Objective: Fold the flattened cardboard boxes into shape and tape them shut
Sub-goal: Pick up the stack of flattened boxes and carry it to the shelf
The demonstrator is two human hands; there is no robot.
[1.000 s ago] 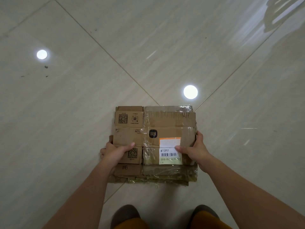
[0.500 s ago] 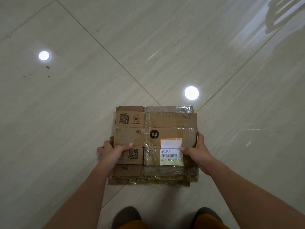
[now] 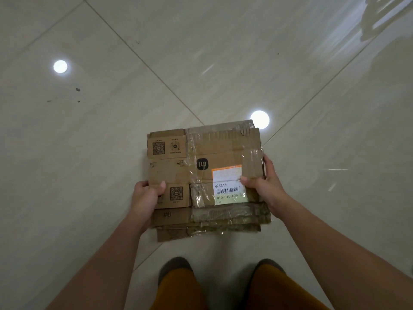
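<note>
A stack of flattened cardboard boxes [image 3: 204, 175] is held level above the tiled floor [image 3: 89, 153], ahead of two shoes. The left hand [image 3: 146, 194] grasps its 9 o'clock edge, thumb on top, and the right hand [image 3: 266, 184] grasps its 3 o'clock edge, thumb lying on the shipping label [image 3: 229, 185]. At least three layers show at the 6 o'clock edge; the exact count cannot be told.

Single head view, worn high, facing steeply down, floor [image 3: 111, 175] below
</note>
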